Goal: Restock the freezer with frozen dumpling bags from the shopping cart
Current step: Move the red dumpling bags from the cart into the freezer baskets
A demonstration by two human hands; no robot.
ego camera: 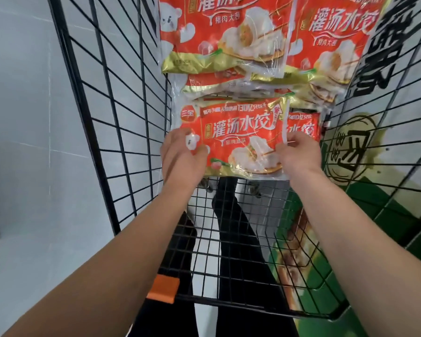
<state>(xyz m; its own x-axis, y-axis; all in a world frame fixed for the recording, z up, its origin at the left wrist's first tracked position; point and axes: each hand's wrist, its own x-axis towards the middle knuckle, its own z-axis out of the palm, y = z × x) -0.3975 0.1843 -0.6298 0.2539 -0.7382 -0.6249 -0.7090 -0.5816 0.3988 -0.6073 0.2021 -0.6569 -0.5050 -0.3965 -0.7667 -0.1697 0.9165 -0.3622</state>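
Inside the cart (pixel 141 122), toward twelve o'clock from the person, a red bag (pixel 233 139) lay with its long axis running nine to three. The left hand (pixel 180 156) pinched its nine o'clock edge, the right hand (pixel 299 154) its three o'clock edge, both equally near.

From my remote feed I note both forearms bare to the frame's edge, no sleeves in view on the left hand (pixel 180 156) or right hand (pixel 299 154), and black trousers (pixel 231 229) seen through the wire below.
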